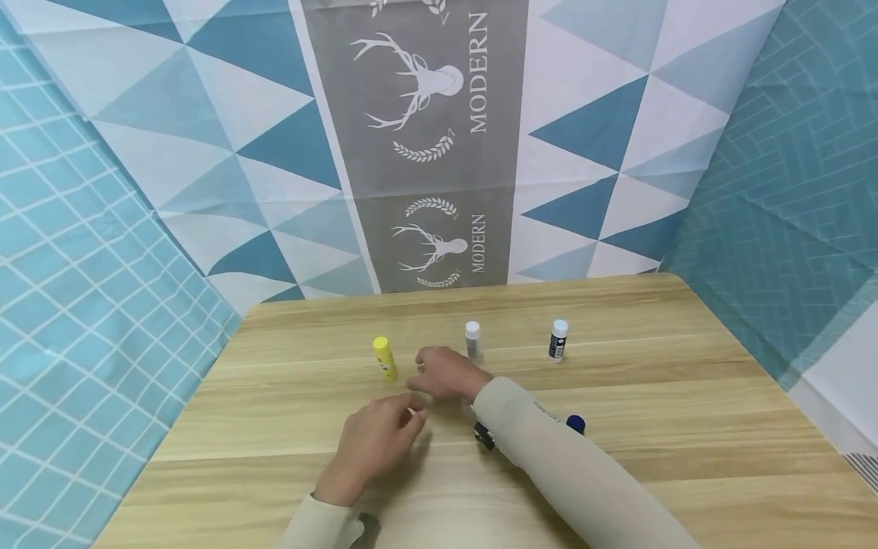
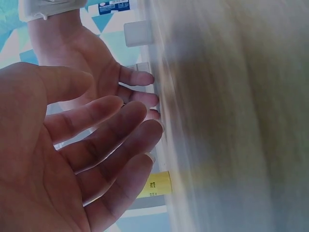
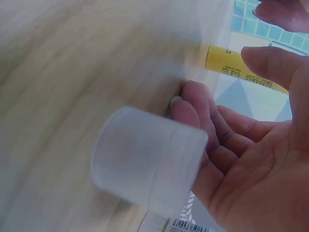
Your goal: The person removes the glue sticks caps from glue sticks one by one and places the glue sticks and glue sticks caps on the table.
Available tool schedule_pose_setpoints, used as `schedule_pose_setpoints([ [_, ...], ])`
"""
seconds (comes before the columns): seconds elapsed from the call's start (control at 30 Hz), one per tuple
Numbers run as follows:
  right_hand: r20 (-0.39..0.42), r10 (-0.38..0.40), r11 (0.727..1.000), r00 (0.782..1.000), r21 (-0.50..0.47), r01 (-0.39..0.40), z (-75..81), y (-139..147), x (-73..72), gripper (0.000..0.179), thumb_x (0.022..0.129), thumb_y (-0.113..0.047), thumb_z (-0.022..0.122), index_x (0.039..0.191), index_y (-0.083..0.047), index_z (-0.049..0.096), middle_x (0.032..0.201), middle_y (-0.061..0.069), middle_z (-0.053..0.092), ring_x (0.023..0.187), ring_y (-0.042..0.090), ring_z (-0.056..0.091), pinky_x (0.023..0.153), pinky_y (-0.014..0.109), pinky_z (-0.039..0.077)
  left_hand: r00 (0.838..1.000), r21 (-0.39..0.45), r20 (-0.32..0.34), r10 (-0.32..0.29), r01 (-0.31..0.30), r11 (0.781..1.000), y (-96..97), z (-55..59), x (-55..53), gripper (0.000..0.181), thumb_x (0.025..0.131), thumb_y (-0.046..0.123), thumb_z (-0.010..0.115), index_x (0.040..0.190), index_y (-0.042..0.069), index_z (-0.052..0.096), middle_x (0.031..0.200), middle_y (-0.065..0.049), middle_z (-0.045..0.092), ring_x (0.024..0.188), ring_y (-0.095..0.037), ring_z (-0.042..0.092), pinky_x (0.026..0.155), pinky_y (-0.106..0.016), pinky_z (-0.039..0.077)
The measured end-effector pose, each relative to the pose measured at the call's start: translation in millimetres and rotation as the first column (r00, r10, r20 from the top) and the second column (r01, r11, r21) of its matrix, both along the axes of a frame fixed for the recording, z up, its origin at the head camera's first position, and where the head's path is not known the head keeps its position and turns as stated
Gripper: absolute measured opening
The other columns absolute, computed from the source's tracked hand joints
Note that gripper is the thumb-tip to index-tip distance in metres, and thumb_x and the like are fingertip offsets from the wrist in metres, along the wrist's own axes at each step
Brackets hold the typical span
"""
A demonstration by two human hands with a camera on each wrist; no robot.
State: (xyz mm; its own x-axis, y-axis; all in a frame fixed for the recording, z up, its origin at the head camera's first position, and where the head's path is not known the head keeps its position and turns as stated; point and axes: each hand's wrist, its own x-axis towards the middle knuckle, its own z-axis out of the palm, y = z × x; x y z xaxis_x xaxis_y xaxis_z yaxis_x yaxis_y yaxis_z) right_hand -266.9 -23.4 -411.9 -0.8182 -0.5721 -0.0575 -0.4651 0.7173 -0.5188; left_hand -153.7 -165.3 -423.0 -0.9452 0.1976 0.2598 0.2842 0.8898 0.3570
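My left hand hovers low over the wooden table, its fingers loosely bent and holding nothing. Just beyond it, my right hand reaches across with relaxed fingers near the tabletop, also without anything in its grasp. A yellow glue stick stands upright a little past both hands; the right wrist view shows its printed side. Close to the right palm is a frosted translucent cap, apart from the fingers. A white-capped tube stands behind the right hand, partly hidden by it.
On the wooden table, a white-capped tube with a dark label stands at the back right. A dark blue cap and a small black-and-white item show beside the right sleeve, mostly covered. Patterned cloth hangs behind.
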Motion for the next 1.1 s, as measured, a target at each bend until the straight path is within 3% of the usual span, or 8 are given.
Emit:
schedule_pose_setpoints([
  [0.4,-0.023,-0.01,0.999,1.0,0.041,0.011,-0.7,-12.5,-3.5,0.054,0.09,-0.041,0.07,0.128,-0.004,0.061,0.125,0.011,0.066,0.108,0.026,0.064,0.091,0.039,0.051,0.999,-0.029,0.027,0.018,-0.017,0.999,-5.1,-1.5,1.8,0.014,0.095,0.031,0.063,0.1,0.024,0.073,0.08,0.014,0.066,0.07,-0.005,0.06,0.058,-0.033,0.047],
  [0.7,-0.033,-0.018,0.998,0.999,0.054,0.02,0.6,-21.4,-2.9,0.052,0.089,-0.044,0.069,0.125,-0.006,0.063,0.124,0.007,0.067,0.106,0.024,0.065,0.086,0.038,0.052,1.0,-0.02,0.004,0.009,-0.009,1.0,-7.1,-4.9,5.4,0.013,0.095,0.03,0.063,0.098,0.023,0.074,0.082,0.014,0.067,0.071,-0.004,0.06,0.058,-0.032,0.048],
  [1.1,-0.025,-0.041,0.998,0.999,0.049,0.043,-3.9,-33.1,-10.8,0.045,0.087,-0.046,0.069,0.112,-0.008,0.067,0.091,-0.001,0.064,0.073,0.015,0.058,0.066,0.03,0.049,0.999,-0.006,0.042,0.01,-0.01,1.0,-8.7,-6.6,6.2,0.015,0.097,0.033,0.061,0.1,0.024,0.074,0.081,0.016,0.066,0.073,-0.003,0.061,0.061,-0.032,0.049],
])
